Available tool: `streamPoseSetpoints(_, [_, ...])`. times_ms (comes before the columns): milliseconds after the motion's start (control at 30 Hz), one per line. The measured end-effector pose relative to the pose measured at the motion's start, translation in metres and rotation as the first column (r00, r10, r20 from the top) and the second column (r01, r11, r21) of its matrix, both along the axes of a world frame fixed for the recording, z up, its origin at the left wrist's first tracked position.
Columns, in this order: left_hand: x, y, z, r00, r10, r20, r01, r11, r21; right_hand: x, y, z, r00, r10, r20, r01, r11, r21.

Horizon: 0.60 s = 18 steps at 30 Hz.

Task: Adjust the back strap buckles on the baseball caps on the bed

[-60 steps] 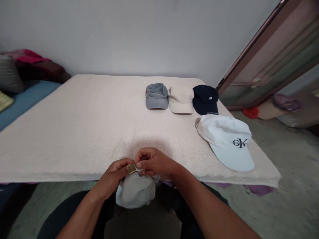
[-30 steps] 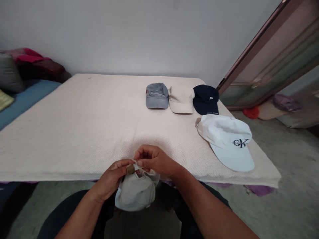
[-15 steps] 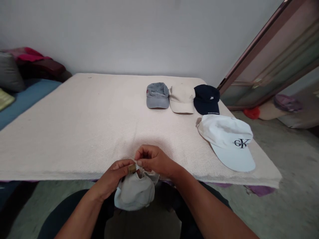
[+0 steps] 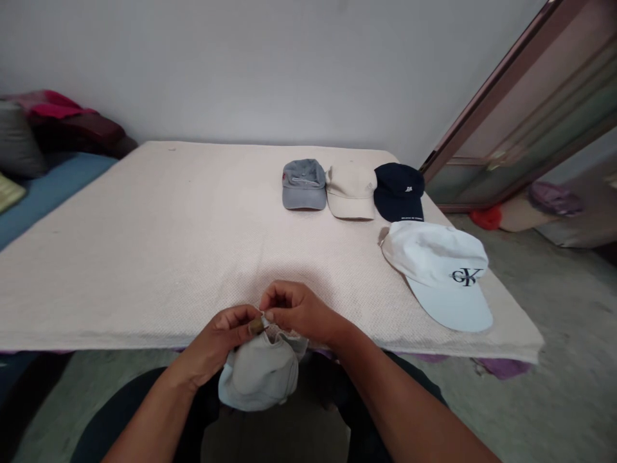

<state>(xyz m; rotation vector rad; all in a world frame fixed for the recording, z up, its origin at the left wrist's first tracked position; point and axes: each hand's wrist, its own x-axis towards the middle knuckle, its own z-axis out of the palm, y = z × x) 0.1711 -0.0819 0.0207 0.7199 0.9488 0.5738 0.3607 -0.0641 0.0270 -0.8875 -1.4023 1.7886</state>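
Cloth (image 4: 168,244), cream, meets a white wall (image 4: 241,64); left hand (image 4: 216,344) and right hand (image 4: 299,312) pinch the buckle (image 4: 255,326) of a pale cap (image 4: 260,379).

Our two bare forearms rise from the lower edge and converge toward the middle, the left forearm (image 4: 154,411) slanting up to the right and the right forearm (image 4: 400,399) slanting up to the left. Our left hand (image 4: 222,341) is curled, thumb and forefinger pinched tight at the tips, while our right hand (image 4: 294,312) sits just beyond it, knuckles up, fingers bent inward in a pinch of its own. The two sets of fingertips meet, close in front of our body.
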Motion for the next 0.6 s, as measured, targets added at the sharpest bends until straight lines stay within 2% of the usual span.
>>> streamPoseSetpoints(133, [-0.0002, -0.0007, -0.0004, 1.000, -0.012, 0.002, 0.012, 1.000, 0.015, 0.0018, -0.0007, 0.0011, 0.998, 0.058, -0.029, -0.057, 0.998, 0.032])
streamPoseSetpoints(333, [0.0023, -0.0001, 0.0004, 0.999, 0.047, -0.008, -0.047, 0.998, 0.053, 0.0002, 0.0009, 0.0005, 0.999, -0.026, 0.046, 0.024, 0.999, 0.029])
streamPoseSetpoints(600, [0.0004, 0.0013, -0.0018, 0.999, 0.026, -0.033, -0.022, 0.994, 0.103, 0.0019, 0.0015, 0.0006, 0.999, 0.034, 0.039, -0.035, 0.998, 0.046])
